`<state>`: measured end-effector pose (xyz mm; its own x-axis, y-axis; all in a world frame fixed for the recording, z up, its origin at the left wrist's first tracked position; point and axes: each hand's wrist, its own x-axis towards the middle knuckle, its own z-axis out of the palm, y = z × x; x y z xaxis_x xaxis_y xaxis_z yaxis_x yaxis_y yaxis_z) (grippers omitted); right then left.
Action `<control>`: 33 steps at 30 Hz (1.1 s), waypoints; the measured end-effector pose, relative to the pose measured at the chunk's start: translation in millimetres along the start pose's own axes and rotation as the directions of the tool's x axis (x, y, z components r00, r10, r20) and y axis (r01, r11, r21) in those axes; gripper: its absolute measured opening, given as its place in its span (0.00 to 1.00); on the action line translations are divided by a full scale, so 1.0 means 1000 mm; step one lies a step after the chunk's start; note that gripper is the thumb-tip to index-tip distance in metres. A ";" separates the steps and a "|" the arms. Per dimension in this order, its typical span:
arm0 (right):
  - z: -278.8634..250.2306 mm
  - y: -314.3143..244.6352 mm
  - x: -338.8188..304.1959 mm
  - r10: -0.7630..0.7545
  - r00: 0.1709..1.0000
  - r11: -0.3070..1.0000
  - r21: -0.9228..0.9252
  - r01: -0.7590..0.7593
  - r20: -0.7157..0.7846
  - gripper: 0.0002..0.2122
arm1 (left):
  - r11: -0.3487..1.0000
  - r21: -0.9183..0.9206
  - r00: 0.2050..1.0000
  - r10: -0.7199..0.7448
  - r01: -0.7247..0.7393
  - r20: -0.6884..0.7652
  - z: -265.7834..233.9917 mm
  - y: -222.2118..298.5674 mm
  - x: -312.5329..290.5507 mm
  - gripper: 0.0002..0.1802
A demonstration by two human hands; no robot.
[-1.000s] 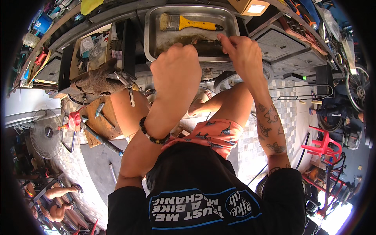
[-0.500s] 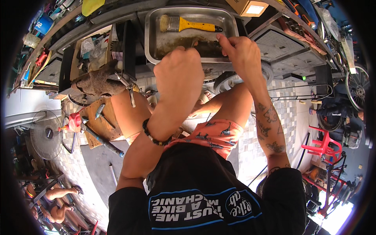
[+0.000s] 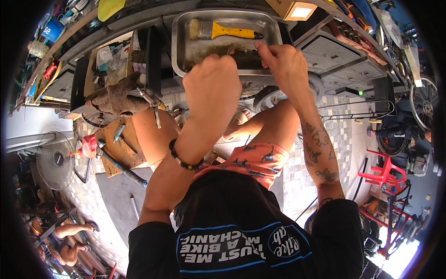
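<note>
My left hand [image 3: 212, 81] is closed in a fist above the near edge of a metal tray [image 3: 175, 46]; what its fingers grip is hidden behind the knuckles. Across from it, my right hand [image 3: 287, 63] pinches the end of a small dark metal part [image 3: 248, 52] between thumb and fingers. That part spans the gap between both hands, over brownish liquid in the tray; its exact kind is too small to tell. Along the tray's far side lies a paintbrush [image 3: 234, 32] with a yellow handle and pale bristles pointing left.
A brown rag [image 3: 114, 97] hangs left of the tray beside an open drawer [image 3: 93, 69] of small items. Hammers [image 3: 120, 133] lie on a wooden board at lower left. A wheel [image 3: 274, 95] stands under the tray. A cardboard box [image 3: 292, 9] sits behind it.
Both hands have shifted only slightly, the left a little upward and the right a little left. The dark part stays between them, and the brush has not moved.
</note>
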<state>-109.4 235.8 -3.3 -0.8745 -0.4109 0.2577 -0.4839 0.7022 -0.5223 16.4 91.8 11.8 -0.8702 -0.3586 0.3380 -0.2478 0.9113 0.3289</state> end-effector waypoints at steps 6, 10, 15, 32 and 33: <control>-0.003 -0.003 0.000 0.013 1.000 1.000 -0.008 -0.013 0.006 0.28 | 1.000 -0.006 0.999 0.015 -0.015 0.033 -0.002 -0.003 -0.005 0.07; -0.006 -0.005 -0.002 0.019 0.999 1.000 0.015 -0.020 0.049 0.25 | 0.989 -0.131 0.997 0.074 -0.074 -0.010 -0.001 -0.007 -0.006 0.05; -0.008 -0.002 -0.006 0.009 0.999 0.995 0.096 -0.014 0.050 0.18 | 0.997 -0.062 0.994 0.030 -0.037 -0.106 -0.005 -0.008 -0.005 0.05; -0.004 0.000 -0.010 -0.062 0.998 0.986 0.155 0.063 -0.012 0.11 | 0.981 -0.191 1.000 0.026 -0.026 0.000 -0.011 -0.009 -0.004 0.09; -0.003 0.000 -0.011 -0.078 0.997 0.985 0.152 0.080 -0.020 0.11 | 0.964 -0.263 0.997 0.059 -0.045 0.049 -0.011 -0.009 -0.004 0.09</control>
<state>-100.3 242.2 -3.2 -0.8348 -0.4524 0.3137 -0.5413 0.5708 -0.6174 26.9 82.7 17.1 -0.9031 -0.2936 0.3135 -0.0879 0.8409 0.5341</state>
